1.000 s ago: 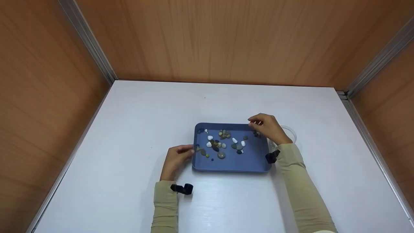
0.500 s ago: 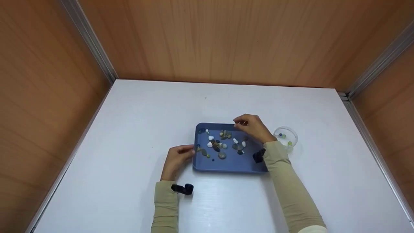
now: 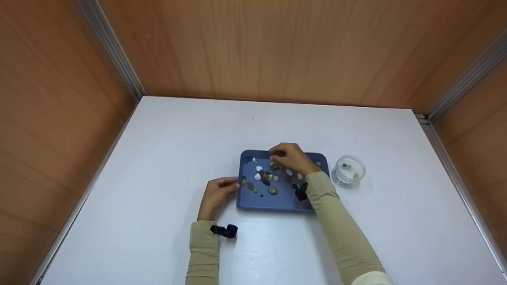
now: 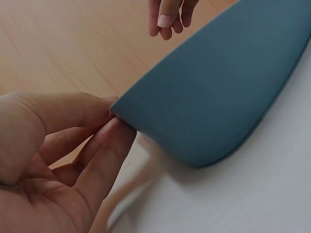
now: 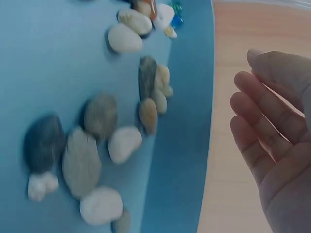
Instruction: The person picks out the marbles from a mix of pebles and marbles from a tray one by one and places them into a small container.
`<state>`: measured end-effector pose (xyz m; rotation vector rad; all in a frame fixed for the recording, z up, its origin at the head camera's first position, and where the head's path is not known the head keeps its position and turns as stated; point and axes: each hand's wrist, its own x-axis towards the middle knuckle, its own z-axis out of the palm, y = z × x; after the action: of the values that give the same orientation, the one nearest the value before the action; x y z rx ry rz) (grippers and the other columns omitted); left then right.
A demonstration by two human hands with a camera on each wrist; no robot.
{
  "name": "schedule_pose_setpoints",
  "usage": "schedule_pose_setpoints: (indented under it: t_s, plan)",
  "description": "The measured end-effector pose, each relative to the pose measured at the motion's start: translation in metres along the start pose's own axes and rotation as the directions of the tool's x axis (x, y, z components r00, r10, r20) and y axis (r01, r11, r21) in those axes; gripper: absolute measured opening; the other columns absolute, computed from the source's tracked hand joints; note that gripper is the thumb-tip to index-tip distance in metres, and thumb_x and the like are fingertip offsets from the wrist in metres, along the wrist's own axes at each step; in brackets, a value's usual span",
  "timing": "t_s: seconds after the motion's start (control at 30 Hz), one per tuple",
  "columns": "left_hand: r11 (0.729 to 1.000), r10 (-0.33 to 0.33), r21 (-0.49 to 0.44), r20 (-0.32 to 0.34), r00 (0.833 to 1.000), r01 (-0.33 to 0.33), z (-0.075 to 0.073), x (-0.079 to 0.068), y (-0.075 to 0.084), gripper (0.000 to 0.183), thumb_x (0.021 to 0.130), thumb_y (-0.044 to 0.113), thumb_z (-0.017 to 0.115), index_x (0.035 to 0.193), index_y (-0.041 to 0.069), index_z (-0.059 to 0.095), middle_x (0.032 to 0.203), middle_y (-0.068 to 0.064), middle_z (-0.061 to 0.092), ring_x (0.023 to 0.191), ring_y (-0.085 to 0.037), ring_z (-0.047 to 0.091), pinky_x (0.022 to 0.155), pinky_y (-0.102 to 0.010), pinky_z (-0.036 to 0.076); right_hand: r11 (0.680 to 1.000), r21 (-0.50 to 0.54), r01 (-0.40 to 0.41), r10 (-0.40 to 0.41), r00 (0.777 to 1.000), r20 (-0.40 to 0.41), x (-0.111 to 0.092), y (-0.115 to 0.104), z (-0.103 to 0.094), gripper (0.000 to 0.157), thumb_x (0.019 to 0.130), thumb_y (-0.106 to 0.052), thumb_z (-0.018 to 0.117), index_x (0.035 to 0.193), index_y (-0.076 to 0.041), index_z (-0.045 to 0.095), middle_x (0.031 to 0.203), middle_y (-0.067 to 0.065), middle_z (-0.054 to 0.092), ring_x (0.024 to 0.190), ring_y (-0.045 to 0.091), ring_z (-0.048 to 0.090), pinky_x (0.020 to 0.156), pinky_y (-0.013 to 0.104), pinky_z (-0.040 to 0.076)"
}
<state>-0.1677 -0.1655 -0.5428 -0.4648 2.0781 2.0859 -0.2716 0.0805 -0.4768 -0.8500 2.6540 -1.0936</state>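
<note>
A blue tray (image 3: 293, 202) holds scattered pebbles and small glass marbles. My left hand (image 3: 215, 196) pinches the tray's left rim between thumb and fingers; the left wrist view shows the thumb on the rim (image 4: 160, 68) and fingers beneath. My right hand (image 3: 292, 157) hovers over the tray's far part, its fingers loosely bent and holding nothing. In the right wrist view that right hand (image 5: 277, 111) is beside the tray wall, near white pebbles (image 5: 125, 144) and grey pebbles (image 5: 81, 162). Blue and green marbles (image 5: 178, 20) lie by the wall.
To the right of the tray stands a clear round container (image 3: 348, 171) with several marbles in it. The white table (image 3: 190, 130) is bounded by wood-grain panels (image 3: 257, 51) at the back and sides.
My right hand has moved left from the tray's far right corner to over its middle, uncovering the clear container. The left hand has stayed on the rim.
</note>
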Motion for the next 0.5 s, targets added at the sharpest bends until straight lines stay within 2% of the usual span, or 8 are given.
schedule_pose_setpoints:
  t_s: [0.23,0.5]
  plan:
    - [0.999,-0.016,-0.030,0.003,1.000,0.016,0.002,0.001,-0.002,0.027,0.083,0.004,0.072,0.110,0.001,0.070,0.111,-0.014,0.068,0.097,-0.018,0.064,0.086,-0.030,0.055,1.000,-0.017,-0.005,0.005,1.000,0.028,0.008,-0.005,0.016,0.029,0.092,-0.011,0.063,0.119,0.000,0.066,0.112,0.014,0.068,0.097,0.024,0.065,0.083,0.037,0.055]
    - [1.000,-0.017,-0.005,0.002,1.000,0.017,0.003,0.000,-0.003,0.028,0.082,0.006,0.072,0.110,0.002,0.071,0.109,-0.012,0.069,0.095,-0.017,0.064,0.085,-0.030,0.055,0.999,-0.046,-0.021,0.022,0.999,0.023,0.016,-0.009,0.028,0.028,0.092,-0.010,0.063,0.118,0.000,0.067,0.114,0.015,0.068,0.101,0.025,0.065,0.088,0.038,0.054]
